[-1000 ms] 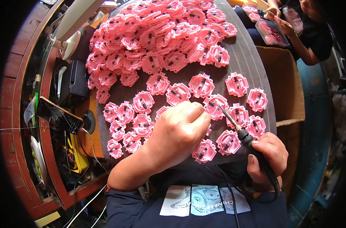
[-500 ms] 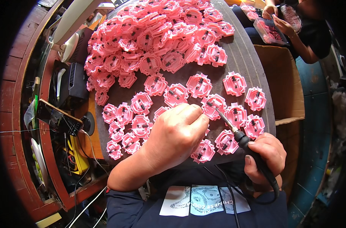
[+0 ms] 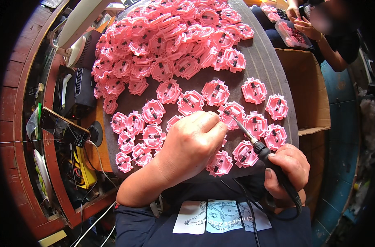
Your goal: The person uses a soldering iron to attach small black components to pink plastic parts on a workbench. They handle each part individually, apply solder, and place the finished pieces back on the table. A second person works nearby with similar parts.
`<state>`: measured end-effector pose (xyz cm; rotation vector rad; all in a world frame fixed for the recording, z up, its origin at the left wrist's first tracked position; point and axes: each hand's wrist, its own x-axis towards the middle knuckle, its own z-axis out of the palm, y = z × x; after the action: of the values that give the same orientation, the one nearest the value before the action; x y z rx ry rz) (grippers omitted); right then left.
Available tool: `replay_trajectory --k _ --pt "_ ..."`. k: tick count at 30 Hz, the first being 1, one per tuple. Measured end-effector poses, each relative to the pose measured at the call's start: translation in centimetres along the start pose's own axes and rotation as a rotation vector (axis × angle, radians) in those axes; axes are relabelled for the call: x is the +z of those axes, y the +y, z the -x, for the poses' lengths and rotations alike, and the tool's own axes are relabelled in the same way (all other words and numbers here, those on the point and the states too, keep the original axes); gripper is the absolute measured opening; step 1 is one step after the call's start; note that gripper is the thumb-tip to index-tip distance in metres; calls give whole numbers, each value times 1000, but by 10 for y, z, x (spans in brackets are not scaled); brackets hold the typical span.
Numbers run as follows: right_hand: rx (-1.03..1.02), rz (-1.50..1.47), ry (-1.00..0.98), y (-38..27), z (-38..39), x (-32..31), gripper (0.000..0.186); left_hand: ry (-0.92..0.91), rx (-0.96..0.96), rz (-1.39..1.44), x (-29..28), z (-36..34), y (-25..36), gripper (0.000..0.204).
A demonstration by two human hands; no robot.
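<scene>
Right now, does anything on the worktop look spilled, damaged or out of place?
Nothing stands out. The nearer pink parts lie spread out; the jumbled heap beyond sits on the worktop. The right hand holds the soldering iron near one part. The left hand hides some parts, so I can't judge those.

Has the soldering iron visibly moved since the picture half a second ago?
No, in no direction: the soldering iron keeps its place against the pink plastic piece at its tip.
</scene>
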<state>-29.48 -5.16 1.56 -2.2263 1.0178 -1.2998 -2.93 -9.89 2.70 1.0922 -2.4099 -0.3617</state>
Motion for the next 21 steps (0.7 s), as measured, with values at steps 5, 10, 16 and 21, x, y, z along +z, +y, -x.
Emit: replay_trajectory --k 5,10,16,21 --pt "42 9 49 3 7 -6 35 115 -29 -7 -17 1 7 23" --pt "73 -67 91 10 0 -12 33 301 -37 -70 -43 1 9 21" --pt "42 -106 68 19 -26 -17 38 408 17 -125 -79 -11 -16 21" --pt "22 -84 1 26 -40 -7 31 20 105 -80 -56 -20 -33 22"
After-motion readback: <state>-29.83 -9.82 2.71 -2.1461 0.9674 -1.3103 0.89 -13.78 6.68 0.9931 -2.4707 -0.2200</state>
